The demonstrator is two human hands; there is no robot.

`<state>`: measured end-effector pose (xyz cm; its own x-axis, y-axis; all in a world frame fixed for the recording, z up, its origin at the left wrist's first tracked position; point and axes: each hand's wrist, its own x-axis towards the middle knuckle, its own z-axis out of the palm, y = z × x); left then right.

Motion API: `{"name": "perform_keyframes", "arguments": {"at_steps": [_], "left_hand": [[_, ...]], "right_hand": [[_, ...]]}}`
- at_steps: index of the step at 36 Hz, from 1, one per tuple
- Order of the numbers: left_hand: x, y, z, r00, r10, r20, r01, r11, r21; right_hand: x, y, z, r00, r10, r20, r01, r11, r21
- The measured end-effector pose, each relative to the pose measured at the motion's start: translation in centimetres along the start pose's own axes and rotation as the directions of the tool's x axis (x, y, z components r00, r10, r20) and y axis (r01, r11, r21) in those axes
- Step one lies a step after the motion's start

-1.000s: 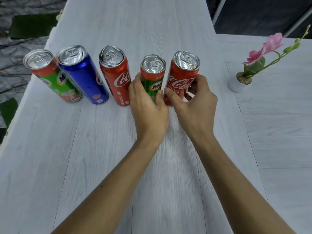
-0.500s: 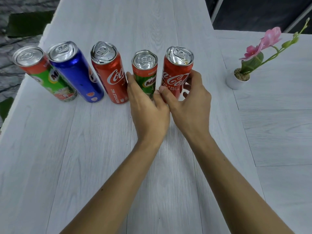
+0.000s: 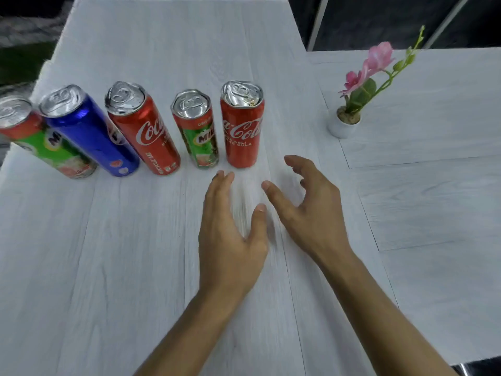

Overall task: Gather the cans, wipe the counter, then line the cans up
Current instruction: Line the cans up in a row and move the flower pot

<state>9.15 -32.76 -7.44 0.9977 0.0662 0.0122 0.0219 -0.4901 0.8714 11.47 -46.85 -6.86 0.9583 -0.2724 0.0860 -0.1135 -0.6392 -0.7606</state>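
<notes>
Several cans stand upright in a row across the white wood-grain counter. From left to right: a green Milo can, a blue can, a red Coca-Cola can, a shorter green Milo can and a second red Coca-Cola can. My left hand hovers just in front of the short Milo can, fingers apart, holding nothing. My right hand sits to the right of it, in front of the right Coca-Cola can, fingers curled open and empty. Neither hand touches a can.
A small white pot with a pink flower stands to the right of the row, on an adjoining counter section. The counter's left edge runs close beside the leftmost can. Dark floor lies beyond the far right corner.
Both hands have let go of the short Milo can and the right Coca-Cola can and drawn back toward me. The cans stay in their row.
</notes>
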Motion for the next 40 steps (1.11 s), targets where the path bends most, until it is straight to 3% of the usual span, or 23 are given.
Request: {"name": "perform_keyframes", "arguments": {"at_steps": [5,13,28,40], "left_hand": [[-1.0,0.8,0.2,0.982,0.119,0.146,-0.13,0.989,0.07],[-1.2,2.4,1.5,0.927,0.177,0.33,-0.24,0.957,0.162],[0.8,4.7,4.3,0.865,0.288,0.41,-0.373,0.917,0.144],[2.8,4.1,6.6,0.815,0.349,0.462,-0.438,0.894,0.097]], "right_hand": [[-0.8,1.6,-2.2,0.999,0.023,-0.028,-0.023,1.0,0.0],[-0.6,3.8,-5.3,0.994,0.06,-0.087,-0.06,0.998,-0.001],[2.5,6.5,-9.3,0.984,0.082,-0.158,-0.089,0.995,-0.041],[8.0,9.0,-9.6,0.991,0.059,-0.121,-0.072,0.991,-0.112]]}}
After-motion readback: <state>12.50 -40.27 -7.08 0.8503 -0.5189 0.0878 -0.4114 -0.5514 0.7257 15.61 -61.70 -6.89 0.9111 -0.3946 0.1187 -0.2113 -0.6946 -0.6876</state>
